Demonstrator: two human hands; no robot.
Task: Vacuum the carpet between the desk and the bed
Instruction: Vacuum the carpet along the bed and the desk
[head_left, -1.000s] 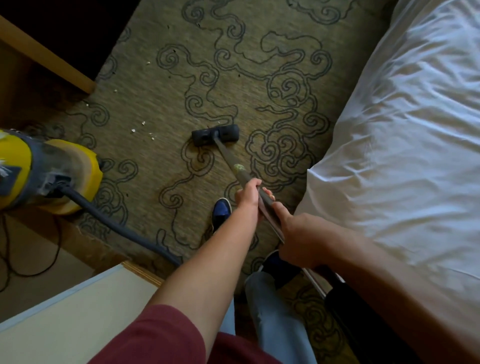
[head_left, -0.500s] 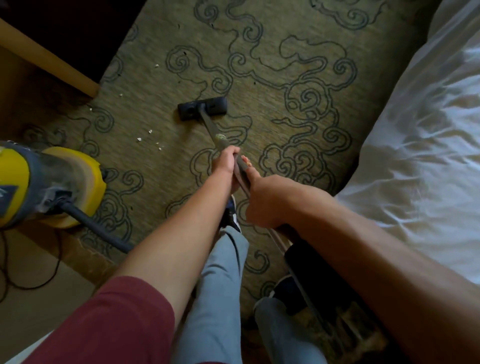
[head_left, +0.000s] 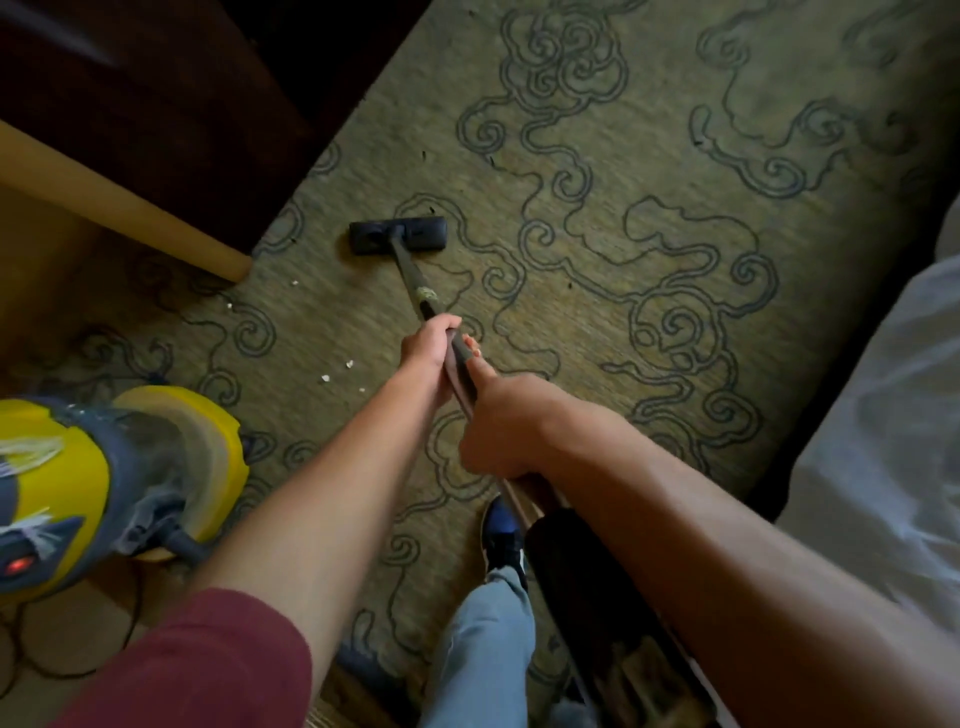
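The olive carpet (head_left: 597, 270) with dark swirl lines fills the middle of the view. A black vacuum floor head (head_left: 398, 235) lies flat on it, joined to a dark wand (head_left: 415, 283) that slants back toward me. My left hand (head_left: 427, 349) grips the wand further down its length; my right hand (head_left: 503, 428) grips it closer to my body. Small white crumbs (head_left: 337, 370) lie on the carpet left of the wand. The yellow and grey vacuum canister (head_left: 104, 483) stands at the left edge.
The wooden desk edge (head_left: 119, 208) runs along the upper left, dark space beyond it. The white bed sheet (head_left: 883, 441) hangs at the right. My blue shoe (head_left: 501, 530) and jeans leg (head_left: 483, 649) stand below my hands. A thin cord (head_left: 62, 670) loops on the floor at lower left.
The floor head has slid forward up the carpet and past the crumbs. My arms stretched out with the wand and I stepped forward; the bed has shifted to the right of the view.
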